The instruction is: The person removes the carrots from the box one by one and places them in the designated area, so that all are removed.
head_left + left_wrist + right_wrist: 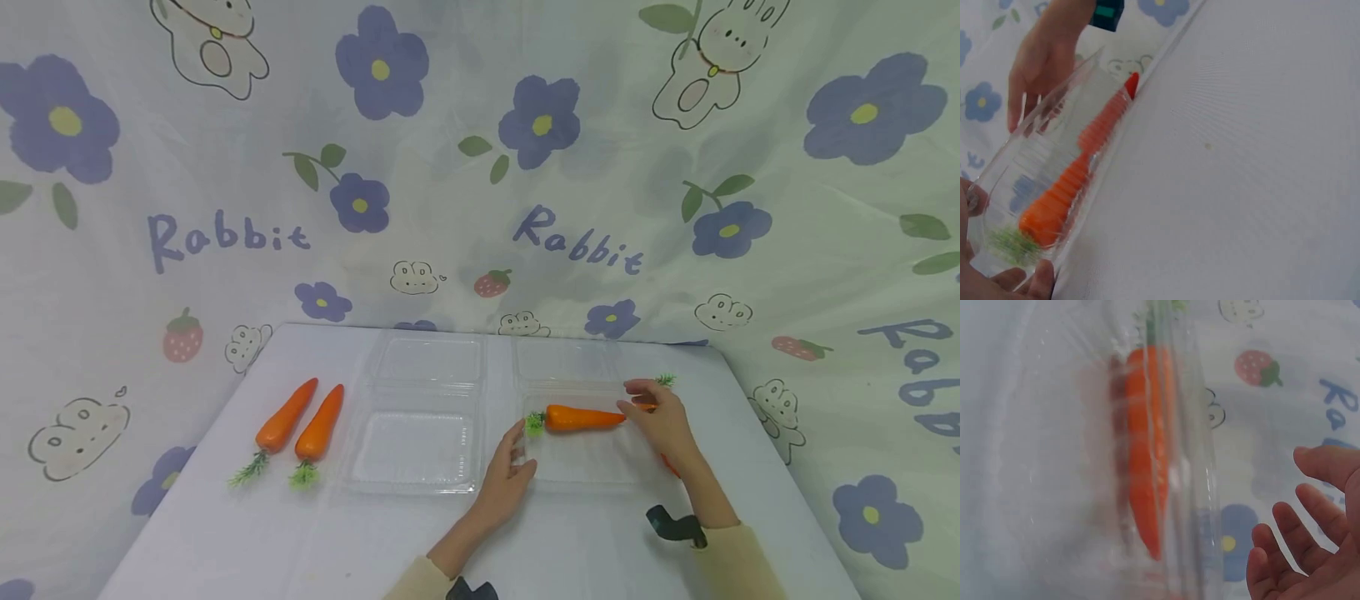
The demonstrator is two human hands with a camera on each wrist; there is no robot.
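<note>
A clear plastic clamshell box (577,467) lies with its lid folded back. Inside its base, an orange carrot (581,418) with green frilly leaves lies crosswise, tip to the right. My left hand (504,477) rests against the box's left side, fingers and thumb around its corner near the leaves. Above the right rim is my right hand (663,421), its fingers spread loosely and holding nothing in the right wrist view. Partly hidden behind that hand, another carrot (671,467) shows to the right of the box.
Two carrots (318,425) with leafy tops lie side by side at the left of the white table (300,550). Between them and my left hand stands a second clear box (412,450), lid folded back. A patterned cloth (450,192) hangs behind the table.
</note>
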